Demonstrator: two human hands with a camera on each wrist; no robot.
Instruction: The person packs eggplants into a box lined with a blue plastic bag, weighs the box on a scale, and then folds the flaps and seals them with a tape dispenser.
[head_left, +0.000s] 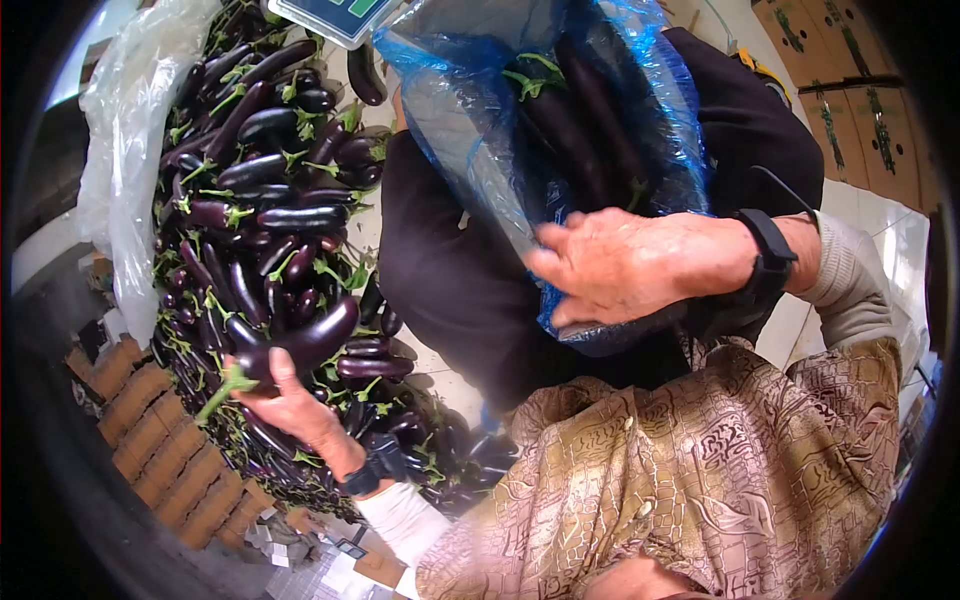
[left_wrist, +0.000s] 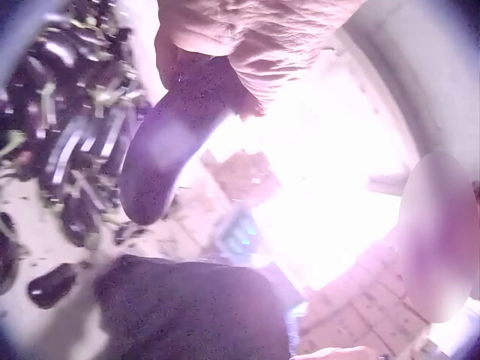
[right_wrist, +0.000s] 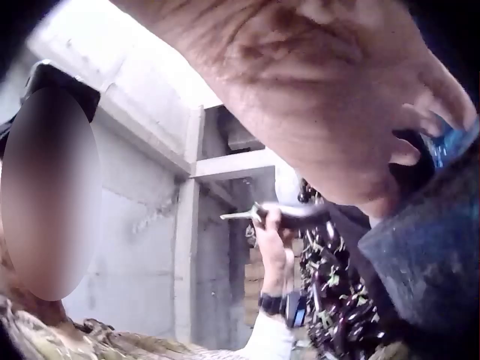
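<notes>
well, the left hand (head_left: 285, 395) holds a long eggplant (head_left: 312, 340) by its stem end, thumb laid over it and fingers curled round, above the eggplant pile (head_left: 270, 220) on the left. the right hand (head_left: 640, 262) is at the near side of the blue bag (head_left: 675, 110), fingers partly bent and a little spread; whether they pinch the film cannot be told through the blur. right of the pile, the bag lies open over the dark trousers (head_left: 450, 250), with bagged eggplants (head_left: 570, 130) inside, one green cap towards the far end. bagging would probably go best with the opening held wide, the eggplant laid alongside the others, and its stem turned from the thin film, which it could snag.
</notes>
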